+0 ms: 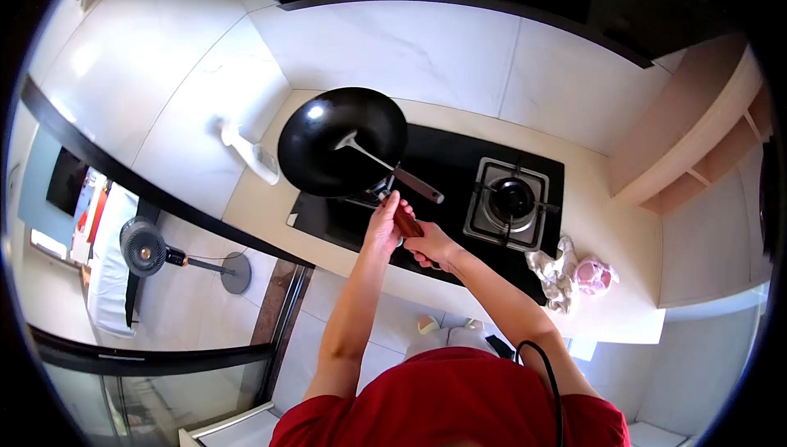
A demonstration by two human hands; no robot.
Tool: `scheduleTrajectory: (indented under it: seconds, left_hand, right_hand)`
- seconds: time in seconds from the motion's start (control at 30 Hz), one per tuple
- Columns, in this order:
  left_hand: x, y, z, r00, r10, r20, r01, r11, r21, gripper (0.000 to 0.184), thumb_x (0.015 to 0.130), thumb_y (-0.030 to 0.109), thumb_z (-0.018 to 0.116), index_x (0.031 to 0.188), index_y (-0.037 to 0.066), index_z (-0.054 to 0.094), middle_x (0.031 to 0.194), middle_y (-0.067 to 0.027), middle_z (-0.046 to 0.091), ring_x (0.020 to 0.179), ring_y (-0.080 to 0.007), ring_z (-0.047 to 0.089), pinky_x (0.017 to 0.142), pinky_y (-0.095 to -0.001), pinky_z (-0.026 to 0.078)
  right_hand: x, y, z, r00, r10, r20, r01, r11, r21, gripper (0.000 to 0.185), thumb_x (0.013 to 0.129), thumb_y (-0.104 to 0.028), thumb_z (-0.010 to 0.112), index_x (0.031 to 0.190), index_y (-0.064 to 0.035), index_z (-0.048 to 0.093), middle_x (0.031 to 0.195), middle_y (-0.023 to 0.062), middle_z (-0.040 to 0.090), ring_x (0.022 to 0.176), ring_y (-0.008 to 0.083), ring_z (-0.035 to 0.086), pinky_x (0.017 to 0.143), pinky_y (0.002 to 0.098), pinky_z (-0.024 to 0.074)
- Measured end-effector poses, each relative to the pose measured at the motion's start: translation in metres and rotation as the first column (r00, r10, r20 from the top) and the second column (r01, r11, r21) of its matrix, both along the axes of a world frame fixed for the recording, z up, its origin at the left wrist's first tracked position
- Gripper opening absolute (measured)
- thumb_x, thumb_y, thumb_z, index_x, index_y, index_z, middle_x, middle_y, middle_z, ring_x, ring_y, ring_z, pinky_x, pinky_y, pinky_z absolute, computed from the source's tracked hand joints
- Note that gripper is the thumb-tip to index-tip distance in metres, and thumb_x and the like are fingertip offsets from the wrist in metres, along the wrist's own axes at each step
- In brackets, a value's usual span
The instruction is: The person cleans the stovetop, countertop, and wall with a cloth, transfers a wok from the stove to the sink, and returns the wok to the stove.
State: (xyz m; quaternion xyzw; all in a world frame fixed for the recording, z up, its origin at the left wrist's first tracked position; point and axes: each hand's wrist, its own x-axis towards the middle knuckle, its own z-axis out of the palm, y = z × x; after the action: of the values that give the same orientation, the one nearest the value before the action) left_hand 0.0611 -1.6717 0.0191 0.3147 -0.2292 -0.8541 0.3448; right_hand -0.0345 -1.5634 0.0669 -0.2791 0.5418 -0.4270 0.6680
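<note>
A black wok (316, 152) sits over the left side of the stove, its brown wooden handle (404, 221) pointing toward me. My left hand (382, 224) is closed on the handle near the wok, with the thumb along it. Farther down, my right hand (431, 247) wraps around the handle's end. Inside the wok rests a metal spatula (369, 152); its brown grip sticks out over the rim to the right, above my hands. The burner beneath the wok is mostly hidden.
A second burner (510, 199) with a pan support is on the black glass stove (443, 156). Crumpled cloths (557, 273) and a pink item (595, 275) lie at the counter's right. A white spray bottle (250, 154) stands left. Wooden shelves (697, 139) rise at right; a fan (143, 247) stands beyond the doorway.
</note>
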Motion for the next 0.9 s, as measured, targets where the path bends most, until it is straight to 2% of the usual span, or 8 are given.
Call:
scheduleTrajectory:
  seconds: [0.17, 0.23, 0.3, 0.4, 0.5, 0.57, 0.7, 0.9]
  left_hand:
    - [0.001, 0.016, 0.018, 0.999, -0.030, 0.032, 0.032, 0.998, -0.053, 0.025, 0.086, 0.029, 0.066, 0.089, 0.012, 0.048, 0.077, 0.0003, 0.054, 0.070, -0.0120, 0.054, 0.067, -0.0296, 0.048]
    - [-0.001, 0.028, 0.030, 0.997, -0.040, 0.072, 0.043, 0.998, -0.040, 0.020, 0.087, 0.027, 0.064, 0.087, 0.012, 0.051, 0.078, -0.0004, 0.055, 0.072, -0.0134, 0.054, 0.068, -0.0319, 0.049]
    - [-0.008, 0.046, 0.038, 0.995, -0.077, 0.057, 0.078, 0.997, -0.022, 0.020, 0.087, 0.027, 0.063, 0.087, 0.011, 0.051, 0.078, -0.0008, 0.055, 0.073, -0.0137, 0.054, 0.069, -0.0315, 0.049]
    - [-0.023, 0.079, 0.054, 0.988, -0.157, -0.008, 0.157, 0.987, -0.032, 0.026, 0.087, 0.030, 0.064, 0.087, 0.012, 0.046, 0.078, 0.0002, 0.054, 0.071, -0.0134, 0.054, 0.068, -0.0302, 0.048]
    - [-0.040, 0.118, 0.063, 0.972, -0.228, -0.055, 0.228, 0.974, -0.006, 0.024, 0.087, 0.030, 0.063, 0.086, 0.011, 0.048, 0.078, -0.0004, 0.056, 0.071, -0.0134, 0.054, 0.068, -0.0306, 0.048]
    - [-0.051, 0.143, 0.062, 0.954, -0.283, -0.101, 0.285, 0.959, -0.003, 0.018, 0.088, 0.026, 0.062, 0.090, 0.011, 0.052, 0.080, -0.0007, 0.054, 0.075, -0.0138, 0.054, 0.072, -0.0312, 0.047]
    - [-0.076, 0.190, 0.065, 0.919, -0.374, -0.127, 0.384, 0.922, 0.059, 0.017, 0.089, 0.025, 0.061, 0.091, 0.011, 0.052, 0.080, -0.0014, 0.055, 0.074, -0.0143, 0.054, 0.071, -0.0316, 0.048]
    - [-0.106, 0.240, 0.058, 0.867, -0.470, -0.167, 0.486, 0.870, 0.076, 0.018, 0.090, 0.026, 0.058, 0.090, 0.010, 0.051, 0.079, -0.0017, 0.054, 0.074, -0.0147, 0.054, 0.071, -0.0318, 0.048]
  right_hand:
    - [0.004, 0.013, 0.008, 0.998, -0.060, 0.009, 0.060, 0.998, 0.010, 0.018, 0.076, -0.002, 0.056, 0.092, -0.0035, 0.047, 0.059, 0.0008, 0.042, 0.043, 0.0080, 0.040, 0.036, 0.0228, 0.0291]
    - [0.001, 0.027, 0.013, 0.997, -0.080, 0.004, 0.080, 0.997, 0.001, 0.019, 0.077, -0.003, 0.057, 0.093, -0.0027, 0.047, 0.058, 0.0007, 0.043, 0.042, 0.0078, 0.039, 0.035, 0.0228, 0.0295]
    - [-0.004, 0.050, 0.022, 0.997, -0.077, -0.025, 0.077, 0.997, -0.027, 0.020, 0.077, -0.005, 0.058, 0.094, -0.0019, 0.048, 0.056, 0.0006, 0.044, 0.040, 0.0077, 0.039, 0.035, 0.0230, 0.0299]
    - [-0.011, 0.087, 0.042, 0.985, -0.162, -0.065, 0.161, 0.987, -0.010, 0.021, 0.078, -0.006, 0.058, 0.096, -0.0005, 0.049, 0.055, 0.0013, 0.045, 0.039, 0.0077, 0.039, 0.035, 0.0234, 0.0304]
    - [-0.020, 0.130, 0.060, 0.971, -0.209, -0.120, 0.209, 0.978, -0.013, 0.021, 0.079, -0.007, 0.058, 0.095, 0.0004, 0.049, 0.054, 0.0019, 0.046, 0.040, 0.0077, 0.040, 0.035, 0.0237, 0.0305]
    - [-0.026, 0.159, 0.065, 0.961, -0.240, -0.139, 0.240, 0.971, -0.017, 0.022, 0.077, -0.007, 0.057, 0.097, 0.0003, 0.048, 0.056, 0.0013, 0.045, 0.040, 0.0084, 0.041, 0.034, 0.0244, 0.0309]
    - [-0.036, 0.208, 0.064, 0.920, -0.360, -0.155, 0.365, 0.931, 0.005, 0.022, 0.077, -0.005, 0.056, 0.095, 0.0000, 0.047, 0.056, 0.0017, 0.045, 0.040, 0.0087, 0.041, 0.034, 0.0249, 0.0311]
    - [-0.050, 0.263, 0.066, 0.875, -0.440, -0.202, 0.456, 0.889, 0.040, 0.021, 0.076, -0.005, 0.056, 0.095, -0.0004, 0.046, 0.054, 0.0023, 0.045, 0.038, 0.0092, 0.041, 0.034, 0.0253, 0.0316]
